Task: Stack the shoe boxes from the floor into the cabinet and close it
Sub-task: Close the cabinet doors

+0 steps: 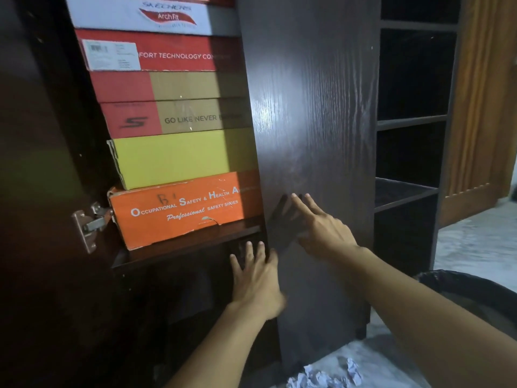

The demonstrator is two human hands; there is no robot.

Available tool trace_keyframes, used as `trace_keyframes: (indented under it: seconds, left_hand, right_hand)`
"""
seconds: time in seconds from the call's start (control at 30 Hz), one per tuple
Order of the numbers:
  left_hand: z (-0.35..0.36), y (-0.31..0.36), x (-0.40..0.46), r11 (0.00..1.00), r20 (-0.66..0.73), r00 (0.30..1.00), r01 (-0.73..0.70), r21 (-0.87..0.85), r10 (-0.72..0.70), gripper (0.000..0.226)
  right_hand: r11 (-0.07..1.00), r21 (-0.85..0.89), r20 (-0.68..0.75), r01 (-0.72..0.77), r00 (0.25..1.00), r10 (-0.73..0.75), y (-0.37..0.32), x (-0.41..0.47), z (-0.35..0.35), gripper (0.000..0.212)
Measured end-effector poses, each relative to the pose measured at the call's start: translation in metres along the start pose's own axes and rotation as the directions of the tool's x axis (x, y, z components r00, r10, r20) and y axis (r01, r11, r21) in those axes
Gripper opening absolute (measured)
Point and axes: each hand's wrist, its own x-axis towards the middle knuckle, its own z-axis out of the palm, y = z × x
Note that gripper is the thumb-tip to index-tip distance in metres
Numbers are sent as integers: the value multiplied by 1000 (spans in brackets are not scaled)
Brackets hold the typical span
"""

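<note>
Several shoe boxes stand stacked on a shelf inside the dark wooden cabinet: an orange safety-shoe box at the bottom, a yellow box on it, red-and-brown boxes above, then a red box and a white box. The right cabinet door covers the boxes' right ends. My right hand lies flat against this door's face, fingers straight. My left hand reaches beside the door's left edge below the shelf, fingers spread, holding nothing.
The left door stands open with a metal hinge showing. Open dark shelving stands right of the cabinet, a wooden door beyond it. Crumpled paper lies on the pale floor, near a dark round bin.
</note>
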Motion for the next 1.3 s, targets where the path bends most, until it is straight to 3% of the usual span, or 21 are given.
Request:
trace_keyframes:
  seconds: [0.23,0.43,0.63,0.77,0.83,0.9,0.93,0.97,1.03,1.07,1.1,1.17,1.23,1.3]
  left_hand:
    - [-83,1,-58,999,-181,983,-36,-17,32,75]
    - [-152,-15,-153,989,-496,862,-142,-30,108,61]
    - [-192,-46,-243,954,-739,651,-296,-38,172,40]
    - [-212,-71,-279,945,-906,393,-327,20,156,27]
    - [-219,-81,-292,965,-957,275,-260,19,93,32]
    - [-222,-92,-301,958,-978,203,-271,-95,-40,38]
    - [-223,-99,-302,926,-965,216,-311,-215,-151,38]
    - [-225,-105,-303,853,-915,281,-359,-380,-290,37]
    - [-230,-116,-299,542,-659,503,-380,-749,-559,34]
    - [-231,-122,-295,369,-494,615,-329,-869,-615,32]
    - [-231,-126,-292,256,-363,710,-259,-931,-603,30]
    - [-223,-132,-286,185,-246,829,-175,-967,-502,30]
    - [-215,-130,-281,128,-198,883,-157,-979,-426,44]
    - [-205,-124,-274,138,-199,905,-158,-978,-376,55]
  right_hand:
    - [991,46,-2,129,992,-129,-51,-41,-83,82]
    - [943,207,-82,261,965,-250,-121,-84,-164,64]
    - [842,281,-197,461,886,-420,-196,-117,-217,66]
    - [744,355,-248,566,824,-509,-239,-133,-235,62]
    - [701,395,-259,594,804,-535,-259,-141,-238,61]
    - [667,407,-269,624,780,-565,-277,-147,-238,60]
    - [652,416,-273,635,770,-576,-286,-150,-237,59]
    - [640,427,-277,639,766,-580,-294,-152,-236,58]
    - [629,438,-291,643,763,-577,-308,-157,-232,56]
    - [627,440,-297,643,763,-574,-314,-158,-230,56]
    - [622,447,-301,643,763,-572,-319,-159,-227,56]
    - [613,464,-300,639,765,-570,-325,-159,-221,57]
    - [620,464,-293,633,770,-566,-325,-160,-215,61]
    - [624,475,-288,621,779,-557,-320,-160,-210,63]
